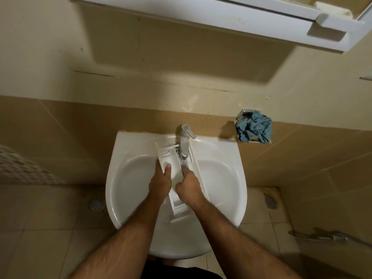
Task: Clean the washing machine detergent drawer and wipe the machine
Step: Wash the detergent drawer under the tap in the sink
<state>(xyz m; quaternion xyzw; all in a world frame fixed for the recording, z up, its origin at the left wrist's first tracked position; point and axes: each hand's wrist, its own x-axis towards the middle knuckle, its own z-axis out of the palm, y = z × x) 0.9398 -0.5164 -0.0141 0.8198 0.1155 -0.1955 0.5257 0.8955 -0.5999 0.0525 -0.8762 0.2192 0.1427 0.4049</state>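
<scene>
Nearest the person, two bare forearms reached forward over the rim of the white ceramic wash basin (124,178). In the bowl lay the long white plastic detergent drawer (178,210), its long axis running from the near rim away toward the wall, tilted slightly leftward at the far end. The left hand (161,183) gripped the drawer's left wall, thumb pressed flat on the inside and fingers hidden beneath. The right hand (188,185) was curled into the middle compartment, apparently rubbing there; whether it pinched a brush or anything else could not be told. Both hands were on the drawer at about mid-length, side by side. Just beyond the right hand, the chrome tap (185,141) stood over the drawer's far end. Farther right on the tiled wall, a crumpled blue cloth (254,128) sat in a small metal holder, well apart from both hands, nearer the right.
</scene>
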